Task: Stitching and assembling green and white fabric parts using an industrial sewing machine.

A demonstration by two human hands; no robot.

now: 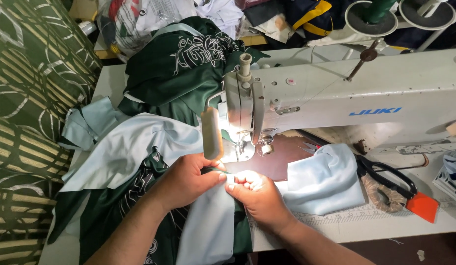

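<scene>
My left hand (pixel 188 179) and my right hand (pixel 255 194) meet just in front of the needle area of a white sewing machine (pixel 365 93). Both pinch the edge of a pale blue fabric strip (pixel 208 225) that runs down over a dark green garment with white print (pixel 115 206). The fingertips of the two hands touch each other at the fabric fold. The presser foot (pixel 242 147) stands a little beyond the hands, lit by the machine's lamp.
A folded pale blue piece (pixel 323 181) lies right of my right hand. Black scissors (pixel 385 174) and an orange scrap (pixel 423 206) rest on the table at right. More green fabric (pixel 183 68) is heaped behind the machine. A green patterned cloth (pixel 26 122) hangs at left.
</scene>
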